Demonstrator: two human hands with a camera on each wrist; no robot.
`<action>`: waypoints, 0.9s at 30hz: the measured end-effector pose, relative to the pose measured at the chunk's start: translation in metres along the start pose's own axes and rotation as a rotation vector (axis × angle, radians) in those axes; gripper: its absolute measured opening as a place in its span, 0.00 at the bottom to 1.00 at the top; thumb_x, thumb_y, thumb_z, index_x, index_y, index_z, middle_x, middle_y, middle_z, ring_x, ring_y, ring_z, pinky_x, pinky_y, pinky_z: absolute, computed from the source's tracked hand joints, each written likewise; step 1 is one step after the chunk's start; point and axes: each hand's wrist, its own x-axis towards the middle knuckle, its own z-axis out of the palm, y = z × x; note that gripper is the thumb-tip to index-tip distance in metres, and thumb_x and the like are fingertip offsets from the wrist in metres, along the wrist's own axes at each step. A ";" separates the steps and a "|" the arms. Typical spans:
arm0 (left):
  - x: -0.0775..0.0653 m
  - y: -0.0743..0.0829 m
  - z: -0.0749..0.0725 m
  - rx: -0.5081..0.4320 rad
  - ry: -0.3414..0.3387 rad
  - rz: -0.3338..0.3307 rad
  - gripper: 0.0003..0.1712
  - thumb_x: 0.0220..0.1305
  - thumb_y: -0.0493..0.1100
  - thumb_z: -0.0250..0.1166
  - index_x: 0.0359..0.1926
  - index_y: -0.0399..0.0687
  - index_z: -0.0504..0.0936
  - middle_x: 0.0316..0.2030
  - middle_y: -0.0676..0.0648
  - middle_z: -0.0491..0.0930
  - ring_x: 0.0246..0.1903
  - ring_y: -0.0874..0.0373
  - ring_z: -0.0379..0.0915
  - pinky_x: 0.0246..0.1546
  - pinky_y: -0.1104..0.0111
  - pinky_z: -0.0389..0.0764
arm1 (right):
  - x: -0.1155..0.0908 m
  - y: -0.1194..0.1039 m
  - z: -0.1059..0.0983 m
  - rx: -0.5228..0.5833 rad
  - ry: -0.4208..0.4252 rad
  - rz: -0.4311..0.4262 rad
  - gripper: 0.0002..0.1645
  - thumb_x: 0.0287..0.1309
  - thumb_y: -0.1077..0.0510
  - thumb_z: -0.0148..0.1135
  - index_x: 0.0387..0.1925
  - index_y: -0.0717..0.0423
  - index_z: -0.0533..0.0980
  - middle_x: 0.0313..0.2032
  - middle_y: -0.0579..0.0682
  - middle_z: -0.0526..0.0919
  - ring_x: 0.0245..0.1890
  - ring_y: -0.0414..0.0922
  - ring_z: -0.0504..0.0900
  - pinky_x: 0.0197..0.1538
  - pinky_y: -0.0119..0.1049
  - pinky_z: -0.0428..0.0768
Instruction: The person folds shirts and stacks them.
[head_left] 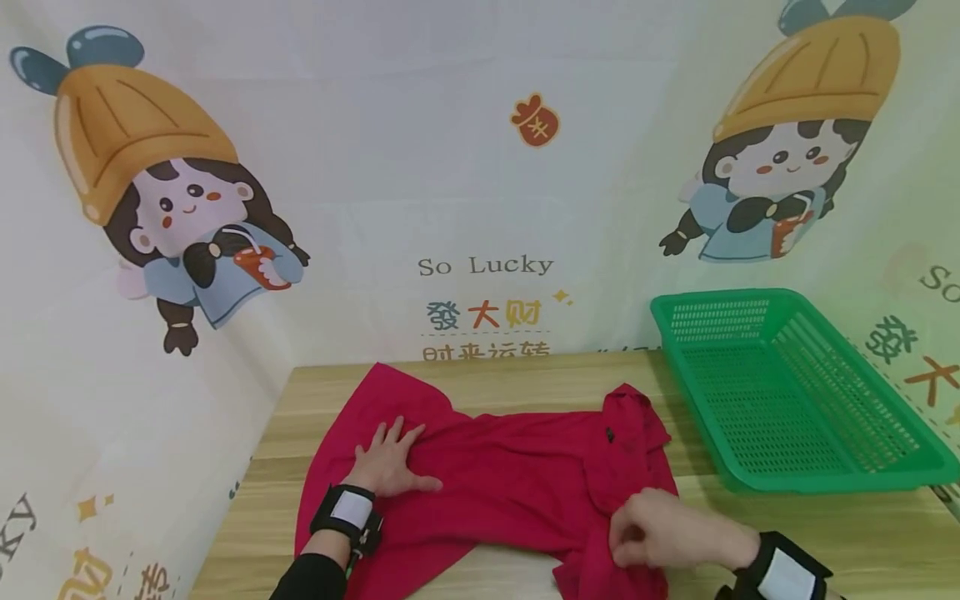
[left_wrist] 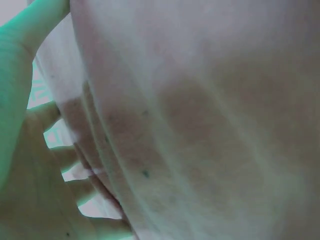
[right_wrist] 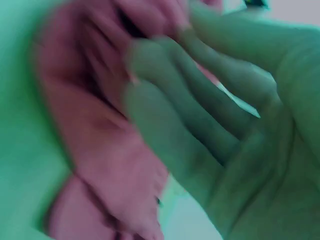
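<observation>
- Your right hand (head_left: 660, 529) has bent fingers and seems to pinch the red cloth (head_left: 510, 467) at its bunched-up right end. The close view from that wrist is blurry.
- Your left hand (head_left: 390, 467) lies on the left part of the cloth, with its fingers spread wide and not gripping.
- The cloth lies on the wooden table (head_left: 262, 508), reaching from one hand to the other.
- What looks done: the left part is laid out wide, and the middle is fairly flat, with small wrinkles.
- What looks not done: the right end is crumpled, and the edges don't line up. I'd say you are only partway.
- The green basket (head_left: 693, 400) sits to the right, near the cloth but not touching it.
</observation>
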 end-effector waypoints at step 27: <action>-0.011 -0.028 -0.005 0.002 -0.046 -0.062 0.66 0.40 0.71 0.73 0.77 0.54 0.55 0.78 0.36 0.45 0.75 0.28 0.37 0.60 0.20 0.42 | 0.076 0.083 -0.020 -0.130 0.308 0.504 0.74 0.43 0.31 0.72 0.74 0.72 0.46 0.72 0.80 0.44 0.73 0.77 0.45 0.69 0.75 0.50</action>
